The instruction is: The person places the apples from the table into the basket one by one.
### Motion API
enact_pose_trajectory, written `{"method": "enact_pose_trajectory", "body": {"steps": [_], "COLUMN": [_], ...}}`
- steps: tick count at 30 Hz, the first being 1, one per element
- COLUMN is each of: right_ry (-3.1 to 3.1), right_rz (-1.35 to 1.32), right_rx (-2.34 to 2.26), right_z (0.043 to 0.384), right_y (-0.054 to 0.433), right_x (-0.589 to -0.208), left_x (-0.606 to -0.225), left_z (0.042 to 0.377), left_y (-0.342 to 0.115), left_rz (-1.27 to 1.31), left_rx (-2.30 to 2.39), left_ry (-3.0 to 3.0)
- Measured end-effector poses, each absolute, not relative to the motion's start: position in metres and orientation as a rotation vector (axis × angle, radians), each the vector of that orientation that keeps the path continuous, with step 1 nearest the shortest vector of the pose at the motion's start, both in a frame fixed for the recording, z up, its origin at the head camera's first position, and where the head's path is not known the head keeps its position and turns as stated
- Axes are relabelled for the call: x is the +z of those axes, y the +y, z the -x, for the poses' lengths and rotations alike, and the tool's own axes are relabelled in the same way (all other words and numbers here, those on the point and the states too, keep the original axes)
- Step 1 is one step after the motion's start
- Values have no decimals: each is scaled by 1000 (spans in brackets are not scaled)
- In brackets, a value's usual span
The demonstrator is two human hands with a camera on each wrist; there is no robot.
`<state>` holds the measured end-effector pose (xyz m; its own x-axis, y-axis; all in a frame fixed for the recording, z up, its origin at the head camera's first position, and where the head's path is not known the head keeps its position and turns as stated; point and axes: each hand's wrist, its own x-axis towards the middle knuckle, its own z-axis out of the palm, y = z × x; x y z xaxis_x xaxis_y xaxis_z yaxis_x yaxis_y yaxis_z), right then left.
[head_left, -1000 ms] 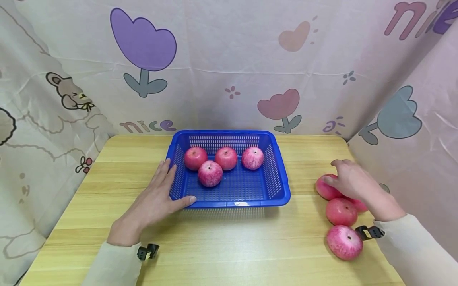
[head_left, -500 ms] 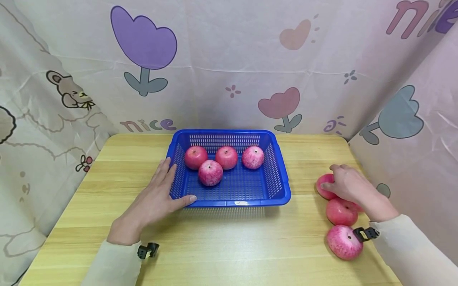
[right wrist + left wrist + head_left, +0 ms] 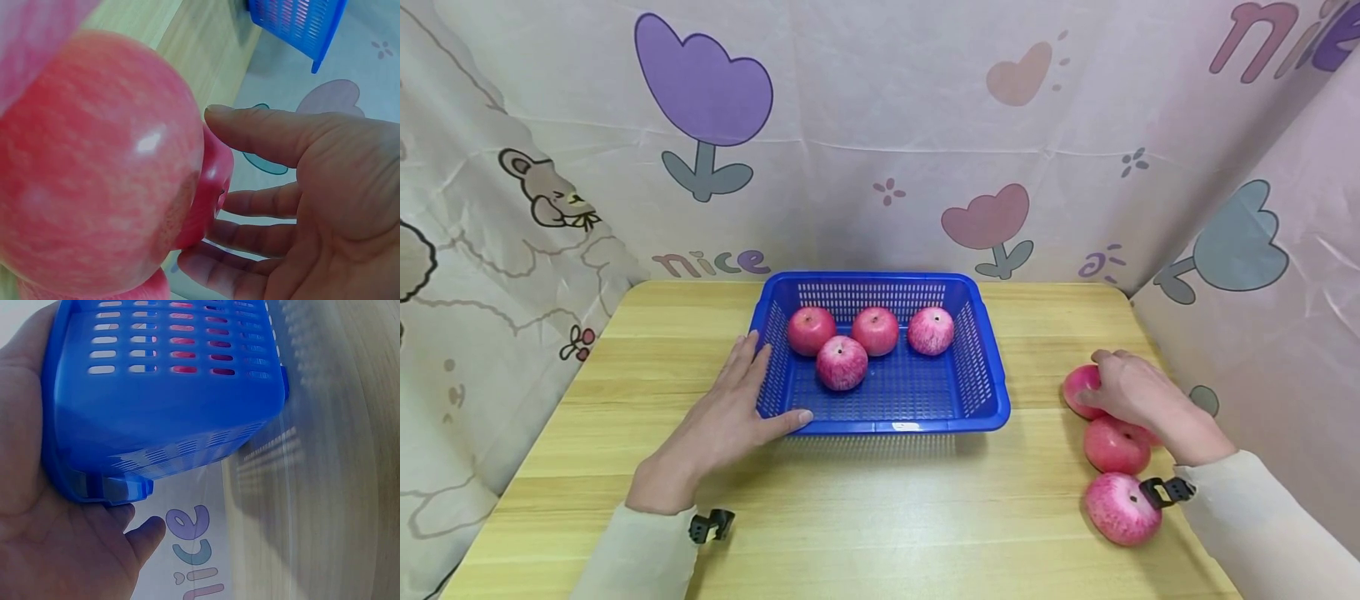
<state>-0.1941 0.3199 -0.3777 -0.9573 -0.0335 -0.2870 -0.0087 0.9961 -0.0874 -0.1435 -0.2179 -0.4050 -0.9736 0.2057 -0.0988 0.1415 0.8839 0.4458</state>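
In the head view, my left hand rests on the left front corner of the blue plastic basket, fingers straight along the side and thumb over the front rim. The left wrist view has the palm against the rim. Several red apples sit inside. At the right, my right hand grips the farthest apple of a group on the table, thumb on its near side. Nearer me lie a red apple and a streaked pink apple. Another apple is mostly hidden under the hand.
The wooden table carries everything. A patterned cloth hangs behind the table and along both sides. A large apple fills the left of the right wrist view, close beside the gripped one.
My right hand has come down a little and its fingers and thumb have closed around the far apple. The left hand and the basket stay in place.
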Motion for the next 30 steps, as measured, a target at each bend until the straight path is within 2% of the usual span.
{"method": "enact_pose_trajectory", "body": {"steps": [30], "right_ry": [2895], "right_rz": [183], "right_rx": [-33], "right_z": [211], "right_y": [314], "right_x": [-385], "left_x": [-398], "left_z": [145], "left_y": [-218], "left_rz": [-368], "left_rx": [475], "left_ry": [2965]}}
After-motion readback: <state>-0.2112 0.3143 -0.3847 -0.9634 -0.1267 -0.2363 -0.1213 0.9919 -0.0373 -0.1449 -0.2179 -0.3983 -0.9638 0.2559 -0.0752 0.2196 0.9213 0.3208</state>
